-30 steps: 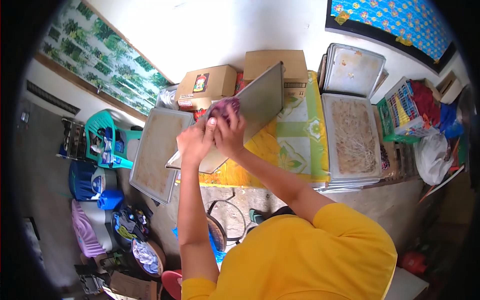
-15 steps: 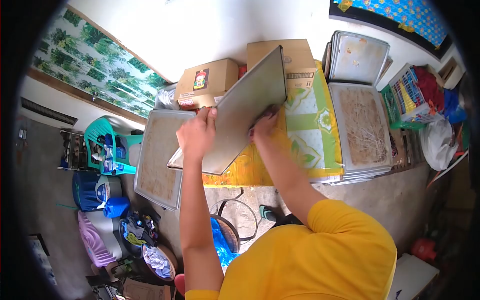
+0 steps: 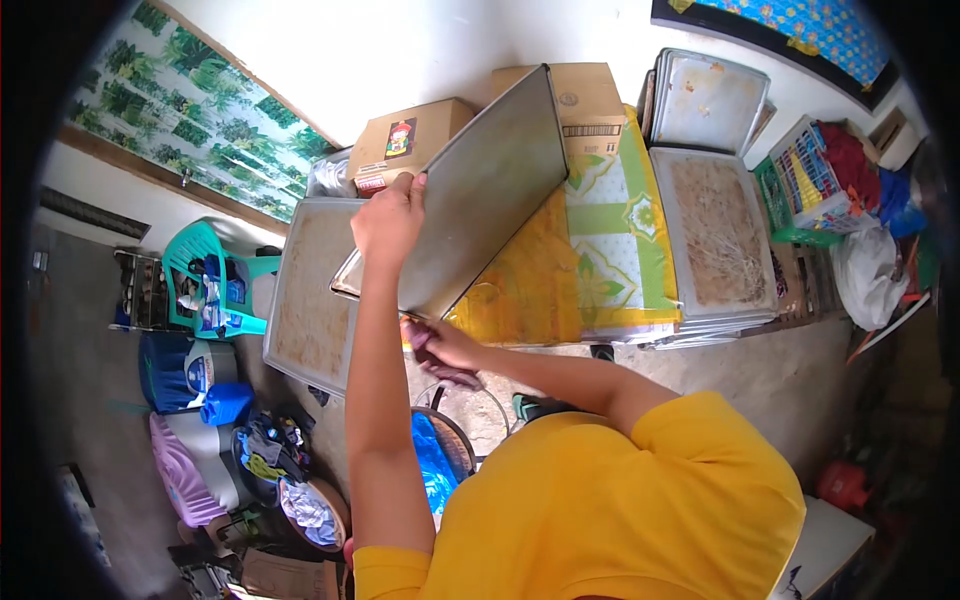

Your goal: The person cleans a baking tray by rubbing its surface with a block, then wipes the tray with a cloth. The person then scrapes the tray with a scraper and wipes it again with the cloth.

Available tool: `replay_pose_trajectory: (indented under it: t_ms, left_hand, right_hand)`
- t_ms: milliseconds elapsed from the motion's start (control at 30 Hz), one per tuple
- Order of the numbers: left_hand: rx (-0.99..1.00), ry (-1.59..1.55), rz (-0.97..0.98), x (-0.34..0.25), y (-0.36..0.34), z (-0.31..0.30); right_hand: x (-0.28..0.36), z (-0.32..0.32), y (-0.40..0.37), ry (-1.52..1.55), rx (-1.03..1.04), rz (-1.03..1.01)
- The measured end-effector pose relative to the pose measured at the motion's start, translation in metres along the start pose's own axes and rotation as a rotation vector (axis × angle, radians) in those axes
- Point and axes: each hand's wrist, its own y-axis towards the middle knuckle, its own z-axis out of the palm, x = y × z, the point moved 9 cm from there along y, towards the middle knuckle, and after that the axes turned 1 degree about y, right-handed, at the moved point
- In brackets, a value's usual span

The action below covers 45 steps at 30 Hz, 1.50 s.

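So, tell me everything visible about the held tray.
The tray is a flat, grey, metal-looking rectangle with a darker rim and dull face. It tilts over the yellow table cover. The left grip holds its upper-left edge; the right grip, with a purple cloth, is near its lower corner, contact unclear.

Cardboard boxes (image 3: 592,105) on a cloth-covered table (image 3: 608,250)

Thin greyish tray (image 3: 490,190) is tipped up on a slant mid-scene, with a scrunched-up purplish cloth (image 3: 424,345) right by its near corner.
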Motion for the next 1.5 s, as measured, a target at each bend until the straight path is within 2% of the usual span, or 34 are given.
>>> replay_pose_trajectory:
  t_ms: [33, 67, 100, 133, 167, 200, 267, 300, 367, 467, 533, 667, 767, 867, 933, 1000, 1067, 1133, 1200, 1267, 1333, 1400, 1467, 1500]
  left_hand:
    - [-0.001, 0.005, 0.004, 0.000, -0.002, 0.000]
    - [-0.002, -0.018, 0.019, -0.001, -0.003, -0.002]
    - [-0.005, -0.042, 0.033, -0.002, -0.005, -0.004]
    - [-0.009, -0.067, 0.048, -0.002, -0.005, -0.006]
    - [0.027, -0.091, 0.069, -0.001, -0.004, -0.005]
    - [0.065, -0.112, 0.093, 0.001, -0.003, -0.004]
    - [0.113, -0.153, 0.129, 0.005, 0.000, -0.001]
    - [0.122, -0.174, 0.139, 0.007, 0.001, 0.002]
    - [0.140, -0.205, 0.115, -0.003, -0.002, -0.004]
    - [-0.091, -0.391, 0.206, -0.014, -0.001, 0.000]
    - [-0.201, -0.284, 0.216, -0.031, -0.009, -0.005]
    - [-0.267, -0.230, 0.163, -0.033, -0.020, 0.002]
    - [-0.256, -0.289, 0.137, -0.029, -0.022, 0.003]
    - [-0.214, -0.380, 0.101, -0.032, -0.023, -0.004]
    - [-0.205, -0.339, 0.043, -0.027, -0.019, 0.002]
    - [-0.189, -0.289, 0.007, -0.027, -0.016, 0.005]
    - [-0.179, -0.235, -0.014, -0.031, -0.015, 0.003]
    - [-0.174, -0.219, 0.005, -0.031, -0.015, 0.003]
    - [-0.138, -0.210, -0.004, -0.031, -0.013, 0.005]
    - [-0.156, -0.205, 0.009, -0.026, -0.017, 0.009]
    - [-0.213, -0.247, 0.030, -0.028, -0.024, 0.005]
    - [-0.225, -0.256, 0.045, -0.030, -0.027, 0.002]
    - [-0.229, -0.263, 0.043, -0.030, -0.028, 0.001]
    - [-0.223, -0.263, 0.036, -0.029, -0.027, 0.002]
  right_hand:
    - [-0.012, -0.028, 0.004, 0.069, -0.049, -0.123]
    - [0.028, -0.054, -0.026, 0.042, -0.142, 0.031]
    - [0.031, -0.096, -0.037, -0.100, -0.278, 0.078]
    - [0.022, -0.151, -0.039, -0.167, -0.480, -0.127]
    - [0.038, -0.198, -0.052, -0.242, -0.661, -0.179]
    - [0.086, -0.228, -0.081, -0.447, -0.854, -0.347]
    - [0.101, -0.305, -0.098, -0.303, -1.017, -0.472]
    - [0.120, -0.328, -0.111, -0.335, -1.090, -0.517]
    - [0.152, -0.352, -0.127, -0.350, -1.197, -0.585]
    - [0.177, -0.367, -0.137, -0.356, -1.280, -0.676]
    - [0.186, -0.360, -0.133, -0.421, -1.325, -0.756]
    - [0.201, -0.331, -0.119, -0.584, -1.289, -0.837]
    - [0.218, -0.295, -0.108, -0.804, -1.291, -0.894]
    - [0.213, -0.248, -0.078, -0.898, -1.275, -0.892]
    - [0.201, -0.194, -0.044, -1.049, -0.948, -0.777]
    - [0.162, -0.130, -0.007, -1.386, -0.587, -0.583]
    - [0.138, -0.080, -0.018, -1.616, -0.631, -1.092]
    - [0.110, -0.059, -0.017, -1.822, -0.537, -1.190]
    - [0.069, -0.061, -0.016, -2.056, -0.391, -1.247]
    - [0.034, -0.087, -0.020, -2.051, -0.381, -1.329]
    - [0.022, -0.119, -0.026, -2.118, -0.209, -1.230]
    - [0.049, -0.177, -0.036, -1.620, -0.163, -0.873]
    - [0.099, -0.223, -0.059, -1.683, -0.429, -0.758]
    - [0.133, -0.247, -0.080, -1.604, -0.649, -0.791]
